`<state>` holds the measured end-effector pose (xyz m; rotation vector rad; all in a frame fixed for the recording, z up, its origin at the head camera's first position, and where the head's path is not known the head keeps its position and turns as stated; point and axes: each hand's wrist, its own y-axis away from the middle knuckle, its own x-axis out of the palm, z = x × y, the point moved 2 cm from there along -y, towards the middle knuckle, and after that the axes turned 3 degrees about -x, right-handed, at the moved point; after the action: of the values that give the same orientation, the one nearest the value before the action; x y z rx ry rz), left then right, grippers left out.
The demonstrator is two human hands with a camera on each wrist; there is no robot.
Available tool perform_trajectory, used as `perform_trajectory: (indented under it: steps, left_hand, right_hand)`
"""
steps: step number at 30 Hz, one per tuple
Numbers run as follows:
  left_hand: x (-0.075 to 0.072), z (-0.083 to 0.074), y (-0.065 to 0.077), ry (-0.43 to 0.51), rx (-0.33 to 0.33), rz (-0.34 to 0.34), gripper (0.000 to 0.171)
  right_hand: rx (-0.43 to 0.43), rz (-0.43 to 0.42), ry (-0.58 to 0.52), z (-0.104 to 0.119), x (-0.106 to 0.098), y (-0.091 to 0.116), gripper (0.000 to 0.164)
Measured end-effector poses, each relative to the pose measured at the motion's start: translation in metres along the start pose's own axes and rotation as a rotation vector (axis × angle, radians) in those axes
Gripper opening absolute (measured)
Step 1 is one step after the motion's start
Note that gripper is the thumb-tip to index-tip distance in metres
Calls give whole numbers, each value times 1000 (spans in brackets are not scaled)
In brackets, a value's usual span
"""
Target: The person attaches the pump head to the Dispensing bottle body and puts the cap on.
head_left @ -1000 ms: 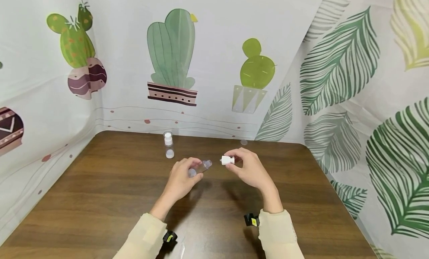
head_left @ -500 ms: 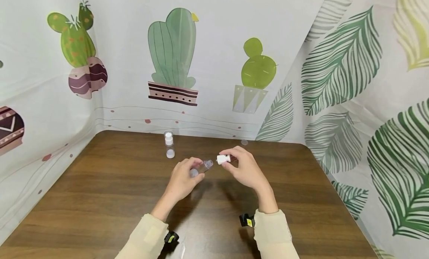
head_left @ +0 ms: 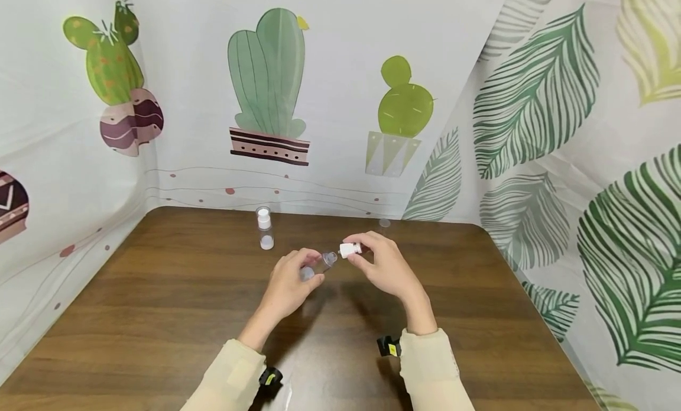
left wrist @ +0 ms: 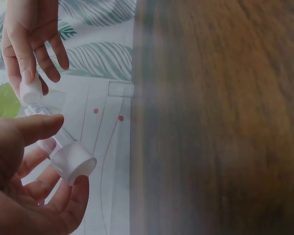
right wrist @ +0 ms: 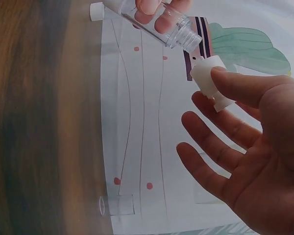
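Note:
My left hand [head_left: 289, 284] grips a clear bottle [right wrist: 159, 29] with a white base, tilted so that its open threaded neck points up and to the right. Between thumb and fingers of my right hand [head_left: 391, 266] is a white pump head [right wrist: 206, 73], held sideways. Its lower end faces the bottle's neck. In the right wrist view a small gap shows between the two. The left wrist view has the pump head [left wrist: 31, 92] close against the neck, and I cannot tell there whether they touch.
A second bottle [head_left: 266, 236] with a white pump head stands upright at the back of the wooden table [head_left: 175, 293]. A clear cap [right wrist: 120, 204] stands near the back edge, behind my right hand. Printed cloth [head_left: 340, 103] hangs behind the table.
My right hand has moved left with the pump head, narrowing the gap to the bottle's neck. The left hand has stayed nearly still with the bottle.

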<state>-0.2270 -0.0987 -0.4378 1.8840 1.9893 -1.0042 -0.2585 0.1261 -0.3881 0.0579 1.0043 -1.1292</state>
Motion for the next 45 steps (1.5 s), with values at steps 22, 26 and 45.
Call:
perform_trajectory:
  steps: [22, 26, 45]
  left_hand:
    - [-1, -2, 0, -18, 28, -2, 34]
    - [-1, -3, 1, -17, 30, 6, 34]
    - [0, -4, 2, -30, 19, 21, 36]
  right_hand:
    - [-13, 34, -28, 8, 1, 0, 28]
    - [-16, 37, -42, 8, 2, -1, 22]
    - [-35, 49, -26, 9, 6, -2, 24]
